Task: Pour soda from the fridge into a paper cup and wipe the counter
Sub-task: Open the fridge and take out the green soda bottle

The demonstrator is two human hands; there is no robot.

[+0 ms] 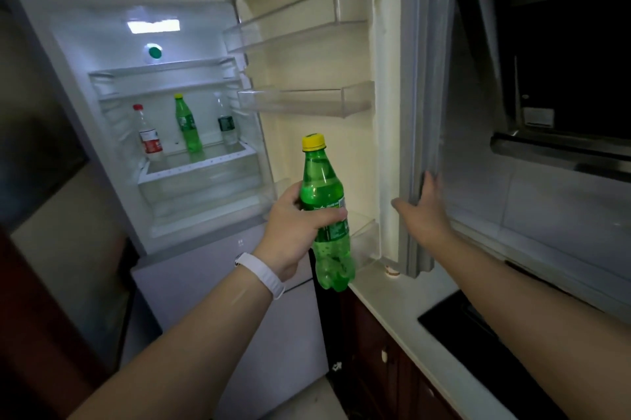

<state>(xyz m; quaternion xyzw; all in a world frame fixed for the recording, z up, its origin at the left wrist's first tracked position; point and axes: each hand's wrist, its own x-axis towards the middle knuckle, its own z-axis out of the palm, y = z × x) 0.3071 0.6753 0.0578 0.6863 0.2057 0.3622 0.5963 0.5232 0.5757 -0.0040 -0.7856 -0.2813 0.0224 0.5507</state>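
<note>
The left hand (300, 224) is wrapped around the middle of a green soda bottle (324, 214) with a yellow cap (313, 141), holding it upright in the air in front of the open fridge (85, 78), out past the front edge of the shelf. A white band (261, 274) sits on the left wrist. The right hand (423, 211) lies flat and spread against the outer edge of the fridge door (415, 112), fingers up along the grey seal, gripping nothing.

Inside the fridge, three bottles stand on the lit shelf (205, 163): a clear one with a red cap and label (149, 134) at the left, a second green bottle (187, 125) in the middle, and a clear one with a dark label (226, 122) at the right. The door bins (307, 100) hold nothing visible.

Below the door the pale desk (386, 296) runs along the right, with a black cooktop (454, 324) set in it. A small cup-like thing (392, 271) stands at the desk's far end, mostly hidden by the door's lower corner.
</note>
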